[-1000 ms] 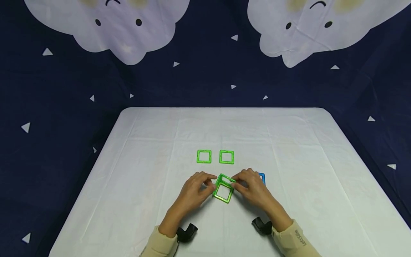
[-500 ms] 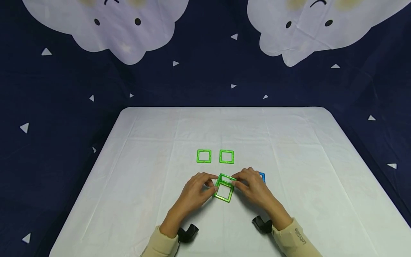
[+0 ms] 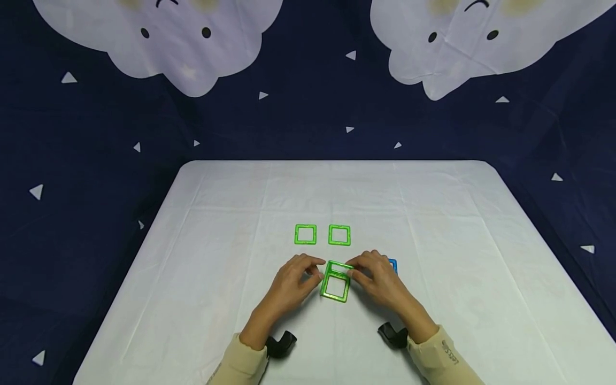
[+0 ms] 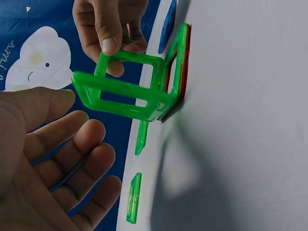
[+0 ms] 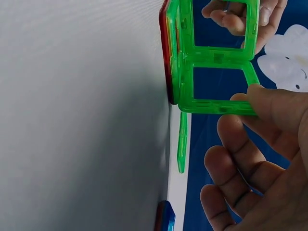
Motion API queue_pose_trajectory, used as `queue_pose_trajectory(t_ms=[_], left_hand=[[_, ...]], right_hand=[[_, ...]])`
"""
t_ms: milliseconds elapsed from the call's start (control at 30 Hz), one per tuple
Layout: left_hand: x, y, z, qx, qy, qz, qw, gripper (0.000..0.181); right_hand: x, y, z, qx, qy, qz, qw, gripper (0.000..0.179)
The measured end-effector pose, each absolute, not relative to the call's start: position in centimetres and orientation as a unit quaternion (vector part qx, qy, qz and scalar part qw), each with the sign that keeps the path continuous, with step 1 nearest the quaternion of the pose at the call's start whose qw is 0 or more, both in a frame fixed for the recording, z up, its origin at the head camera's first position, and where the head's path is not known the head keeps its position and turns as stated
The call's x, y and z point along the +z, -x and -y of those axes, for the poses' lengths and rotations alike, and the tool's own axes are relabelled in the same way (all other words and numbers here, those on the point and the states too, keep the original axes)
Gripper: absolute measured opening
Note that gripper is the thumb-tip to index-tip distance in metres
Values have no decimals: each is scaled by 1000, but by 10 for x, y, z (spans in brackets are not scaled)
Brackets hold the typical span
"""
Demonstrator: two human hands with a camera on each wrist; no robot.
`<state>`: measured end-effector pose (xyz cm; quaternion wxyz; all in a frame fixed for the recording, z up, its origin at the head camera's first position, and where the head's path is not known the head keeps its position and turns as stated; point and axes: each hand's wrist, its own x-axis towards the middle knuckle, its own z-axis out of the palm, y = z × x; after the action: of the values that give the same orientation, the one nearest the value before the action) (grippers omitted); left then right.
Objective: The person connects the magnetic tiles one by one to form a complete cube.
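Green square magnetic tiles (image 3: 335, 289) stand joined at a corner, two upright on a flat green one, in the middle of the table. A red tile (image 5: 167, 67) lies under the flat one. My right hand (image 3: 375, 278) pinches the edge of an upright tile between thumb and index finger, as the right wrist view shows. My left hand (image 3: 293, 283) is just left of the tiles, its fingers loosely bent and holding nothing. In the left wrist view its thumb (image 4: 60, 103) is close to the tile's corner; I cannot tell whether they touch.
Two loose green square tiles (image 3: 305, 234) (image 3: 339, 235) lie flat behind the joined ones on the white table (image 3: 240, 214). A blue tile (image 3: 393, 265) lies partly hidden behind my right hand. A dark blue cloth with clouds (image 3: 308, 117) hangs beyond the table's far edge.
My left thumb and fingers have drawn back slightly to the left, off the green tiles. The joined tiles have turned a little. My right hand keeps its pinch, almost unmoved.
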<state>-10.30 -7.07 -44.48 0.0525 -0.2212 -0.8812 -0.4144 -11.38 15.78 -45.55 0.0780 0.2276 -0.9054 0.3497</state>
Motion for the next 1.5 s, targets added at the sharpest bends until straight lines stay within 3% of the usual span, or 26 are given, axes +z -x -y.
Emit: queue_pose_trajectory(t_ms=[633,1500], left_hand=[[-449,118,62,-430,208,878,33,19],[-447,121,60,-446,216,868,6,19]], right_hand=[[-453,118,-160,352,-221,907,62,16],[-453,128,-156,348,-233,904,83,19]])
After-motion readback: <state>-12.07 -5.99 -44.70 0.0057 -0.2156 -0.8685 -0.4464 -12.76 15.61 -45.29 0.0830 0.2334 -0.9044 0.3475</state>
